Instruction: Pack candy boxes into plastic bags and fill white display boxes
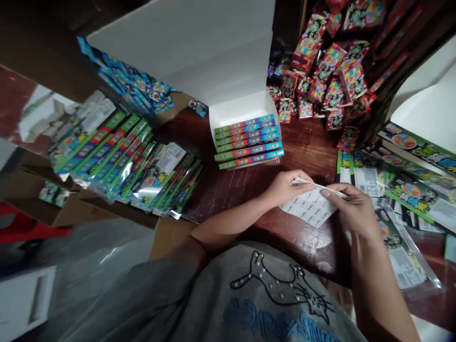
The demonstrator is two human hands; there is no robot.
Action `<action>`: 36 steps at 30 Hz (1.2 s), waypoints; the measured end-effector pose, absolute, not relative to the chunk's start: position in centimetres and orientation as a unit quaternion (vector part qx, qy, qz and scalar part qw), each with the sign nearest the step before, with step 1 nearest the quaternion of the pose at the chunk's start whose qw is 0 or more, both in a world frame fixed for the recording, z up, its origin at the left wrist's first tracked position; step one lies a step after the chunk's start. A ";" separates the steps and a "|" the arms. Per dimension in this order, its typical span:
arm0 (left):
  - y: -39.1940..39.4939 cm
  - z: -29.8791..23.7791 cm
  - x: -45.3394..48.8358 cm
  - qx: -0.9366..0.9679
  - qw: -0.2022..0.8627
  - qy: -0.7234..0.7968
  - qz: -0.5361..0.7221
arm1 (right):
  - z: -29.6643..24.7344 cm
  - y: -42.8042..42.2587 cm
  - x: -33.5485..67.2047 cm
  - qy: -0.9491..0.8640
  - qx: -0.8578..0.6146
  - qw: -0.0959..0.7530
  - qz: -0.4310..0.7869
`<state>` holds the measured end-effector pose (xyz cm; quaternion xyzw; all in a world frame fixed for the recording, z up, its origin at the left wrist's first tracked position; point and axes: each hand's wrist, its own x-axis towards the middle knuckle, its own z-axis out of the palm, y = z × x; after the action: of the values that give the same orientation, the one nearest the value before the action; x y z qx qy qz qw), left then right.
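Between my two hands is a white sheet of small printed stickers [312, 207], tilted above the dark red table. My left hand [288, 188] pinches its upper left corner. At the upper right edge, my right hand [351, 205] grips the same sheet with thumb and fingers. Past my left hand stands an open white display box [239, 85] with its tall lid raised. Inside it, several thin colourful packets [249, 142] lie in a row, printed edges up.
Wrapped stacks of green-and-black boxes [142, 166] lie at the left, with blue packets [138, 85] behind. Red packets [331, 80] are heaped at the back right. Flattened green display boxes [413, 194] and a clear plastic sleeve [409, 256] lie at the right.
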<state>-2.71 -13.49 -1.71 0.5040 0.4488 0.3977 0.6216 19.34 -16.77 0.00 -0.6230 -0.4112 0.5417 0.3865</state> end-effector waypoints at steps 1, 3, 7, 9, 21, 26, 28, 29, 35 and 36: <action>-13.5 -1.7 -2.7 0.505 0.625 0.444 0.396 | 0.1 -16.9 19.1 -0.412 -0.633 0.393 0.525; -13.5 -1.9 -2.7 0.503 0.628 0.449 0.390 | 0.3 -16.8 18.6 -0.423 -0.646 0.398 0.497; -13.4 -1.8 -3.6 0.537 0.574 0.505 0.357 | -0.3 -15.9 18.7 -0.470 -0.664 0.356 0.460; -14.1 -0.9 -4.7 0.614 0.494 0.531 0.311 | -0.6 -15.3 19.5 -0.508 -0.665 0.313 0.448; -17.2 3.0 -18.2 0.698 -0.068 0.658 0.274 | 7.4 -6.3 12.4 -0.855 -0.409 0.307 0.082; -16.1 1.4 -20.1 0.698 -0.008 0.630 0.339 | 8.3 0.7 2.7 -0.934 -0.325 0.142 0.045; -16.0 1.1 -20.1 0.692 0.007 0.616 0.377 | 8.8 2.3 0.1 -0.948 -0.310 0.065 0.026; -16.0 1.0 -20.0 0.695 0.010 0.610 0.381 | 9.0 3.0 -0.9 -0.953 -0.301 0.032 0.017; -17.0 1.2 -20.5 0.721 0.001 0.616 0.316 | 9.7 5.0 -2.8 -0.960 -0.268 -0.075 -0.019; -16.9 1.4 -20.6 0.720 0.001 0.620 0.311 | 9.8 5.2 -3.0 -0.959 -0.269 -0.085 -0.017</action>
<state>-20.58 -16.85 1.42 0.7201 0.6202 0.3111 0.0007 -2.98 5.21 9.77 -0.2686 -0.9594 -0.0166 -0.0849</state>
